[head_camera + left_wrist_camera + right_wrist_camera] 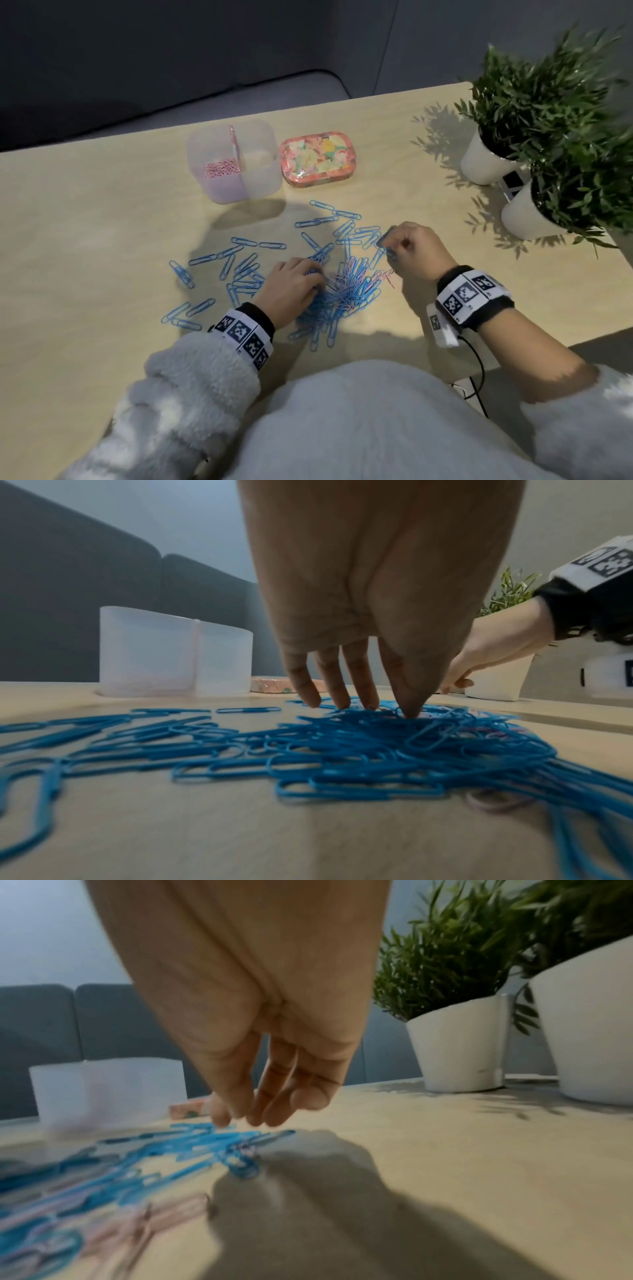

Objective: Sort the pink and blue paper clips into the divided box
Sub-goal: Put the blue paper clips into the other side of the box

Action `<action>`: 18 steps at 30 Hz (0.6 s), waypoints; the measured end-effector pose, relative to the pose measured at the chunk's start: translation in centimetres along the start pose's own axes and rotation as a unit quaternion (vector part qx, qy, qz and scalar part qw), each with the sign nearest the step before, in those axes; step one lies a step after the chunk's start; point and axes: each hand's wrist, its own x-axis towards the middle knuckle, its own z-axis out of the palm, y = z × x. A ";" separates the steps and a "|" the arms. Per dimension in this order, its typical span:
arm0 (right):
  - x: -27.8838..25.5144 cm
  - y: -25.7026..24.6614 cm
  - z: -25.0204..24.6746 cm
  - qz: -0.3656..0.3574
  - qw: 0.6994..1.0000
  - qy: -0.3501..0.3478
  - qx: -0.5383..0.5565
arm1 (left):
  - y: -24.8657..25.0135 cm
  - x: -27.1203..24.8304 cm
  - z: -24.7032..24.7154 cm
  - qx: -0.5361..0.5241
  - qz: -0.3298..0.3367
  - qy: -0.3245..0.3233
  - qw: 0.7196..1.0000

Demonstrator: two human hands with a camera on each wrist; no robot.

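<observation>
A heap of blue paper clips (346, 291) with a few pink ones (385, 274) mixed in lies on the wooden table, and more blue clips are scattered to its left and back. My left hand (294, 284) rests on the heap, its straight fingertips (409, 712) pressing into the clips. My right hand (411, 246) hovers over the blue clips at the heap's right edge with loosely curled fingers (253, 1115); I see nothing between them. The translucent divided box (233, 164) stands behind the heap, with pink clips (221, 169) in its left compartment.
A floral tin (317, 159) sits right of the box. Two white plant pots (489, 161) (527, 212) stand at the table's right, with a small device between them. The near table edge is by my body, where a black cable hangs.
</observation>
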 end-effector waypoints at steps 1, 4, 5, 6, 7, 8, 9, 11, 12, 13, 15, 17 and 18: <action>-0.6 0.0 -0.2 -0.008 1.000 -0.015 0.007 | 0.0 0.0 0.0 0.018 0.001 0.009 1.000; -2.6 0.1 0.0 -0.057 0.993 -0.098 -0.026 | 0.7 0.9 -0.3 0.052 -0.002 0.015 0.999; -3.0 0.4 0.3 -0.072 0.990 -0.111 -0.048 | 1.1 1.6 -0.4 0.047 -0.007 0.017 0.999; -3.3 0.7 0.7 -0.071 0.989 -0.117 -0.061 | 1.7 2.5 -0.6 0.028 -0.018 0.022 0.999; -3.5 0.9 1.1 -0.061 0.989 -0.115 -0.065 | 2.2 3.4 -0.8 0.002 -0.036 0.027 0.999; -3.6 1.2 1.5 -0.049 0.991 -0.106 -0.061 | 2.7 4.5 -1.0 -0.022 -0.060 0.021 0.998; -3.7 1.3 1.8 -0.043 0.993 -0.091 -0.053 | 3.1 5.5 -1.2 -0.040 -0.085 0.001 0.996; -3.7 1.4 2.2 -0.049 0.997 -0.058 -0.032 | 3.9 7.4 -1.1 -0.045 -0.125 -0.039 0.990; -3.7 1.4 2.4 -0.058 0.997 -0.048 -0.031 | 4.1 7.9 -0.9 -0.036 -0.136 -0.055 0.989; -3.7 1.6 2.6 -0.066 0.996 -0.039 -0.043 | 4.2 8.4 -0.7 -0.029 -0.139 -0.065 0.988; -3.7 2.0 2.7 -0.067 0.994 -0.025 -0.078 | 4.2 8.7 -0.2 -0.030 -0.139 -0.081 0.987; -3.8 2.6 2.6 -0.046 0.997 0.003 -0.068 | 3.8 8.7 0.1 -0.057 -0.146 -0.087 0.984; -3.9 2.8 2.3 -0.027 0.999 0.023 -0.033 | 3.5 8.6 0.2 -0.075 -0.150 -0.082 0.982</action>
